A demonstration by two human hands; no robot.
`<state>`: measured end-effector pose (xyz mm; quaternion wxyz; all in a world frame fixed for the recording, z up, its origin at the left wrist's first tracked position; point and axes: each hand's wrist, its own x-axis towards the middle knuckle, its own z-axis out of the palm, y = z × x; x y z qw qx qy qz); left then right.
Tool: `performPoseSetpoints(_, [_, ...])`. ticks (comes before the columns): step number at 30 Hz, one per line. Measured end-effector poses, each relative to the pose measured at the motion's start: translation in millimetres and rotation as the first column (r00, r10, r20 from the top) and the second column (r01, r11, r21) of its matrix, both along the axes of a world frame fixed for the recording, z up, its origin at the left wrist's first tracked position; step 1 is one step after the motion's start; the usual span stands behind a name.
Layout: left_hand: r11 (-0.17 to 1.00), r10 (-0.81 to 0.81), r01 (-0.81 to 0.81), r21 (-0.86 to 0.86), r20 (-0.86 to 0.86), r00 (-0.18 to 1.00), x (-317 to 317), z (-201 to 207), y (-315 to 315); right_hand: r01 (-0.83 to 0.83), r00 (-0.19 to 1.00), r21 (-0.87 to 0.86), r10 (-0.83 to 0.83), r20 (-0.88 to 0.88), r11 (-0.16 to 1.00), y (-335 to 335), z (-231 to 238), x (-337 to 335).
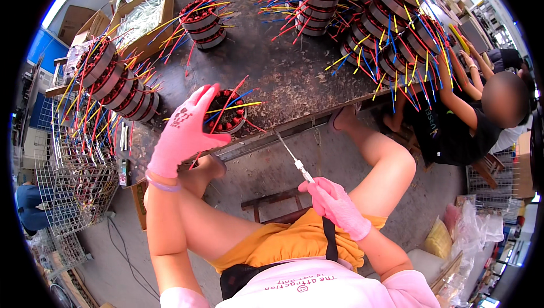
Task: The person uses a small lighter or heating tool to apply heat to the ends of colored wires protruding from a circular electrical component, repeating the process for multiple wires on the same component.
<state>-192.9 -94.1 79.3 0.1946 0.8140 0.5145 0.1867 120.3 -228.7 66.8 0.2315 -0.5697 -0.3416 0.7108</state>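
Note:
A single stator (234, 116) with red windings and red, blue and yellow leads sits at the table's near edge. My left hand (184, 129), in a pink glove, is at its left side. The fingers and thumb are spread apart, partly in front of the ring; whether they press on it I cannot tell. My right hand (335, 203), also gloved in pink, is closed around a thin metal-shafted tool (301, 167) with a white section near the grip. The shaft points up and left toward the table edge, its tip right of the stator.
Stacked stators (116, 84) stand at the left, a shorter stack (204, 24) behind, and tall stacks (320, 2) at the far right, leads sticking out. A cardboard box (148, 19) holds white pieces. At right sits another person (464, 121), arms near the stacks. Wire racks (71, 178) stand left.

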Motion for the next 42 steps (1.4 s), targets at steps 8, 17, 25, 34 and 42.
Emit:
performPoseSetpoints(8, [0.988,0.147,-0.140,0.064,-0.110,0.983,15.4,-11.7,1.7,0.004,0.999,0.025,-0.004,-0.040,1.000,-6.1,-11.2,-5.4])
performPoseSetpoints(17, [0.995,0.096,-0.095,0.010,-0.081,0.992,2.5,-9.7,-0.8,-0.090,0.996,0.039,0.091,-0.025,0.995,-4.3,-12.1,-7.7])
performPoseSetpoints(25, [0.976,-0.017,0.043,-0.212,0.124,0.992,-22.9,-5.5,1.1,-0.051,0.999,0.038,0.051,-0.013,0.998,-6.1,-16.4,-11.1])
performPoseSetpoints(34, [0.952,-0.021,0.095,-0.291,0.247,0.969,-35.6,-5.8,0.9,-0.034,0.999,0.046,0.034,-0.011,0.998,-6.0,-15.1,-15.0])
performPoseSetpoints(42, [0.996,0.084,-0.084,-0.014,-0.013,0.996,-1.4,-13.2,-3.3,-0.015,0.999,-0.039,0.013,-0.040,0.999,-4.1,-11.3,-14.8])
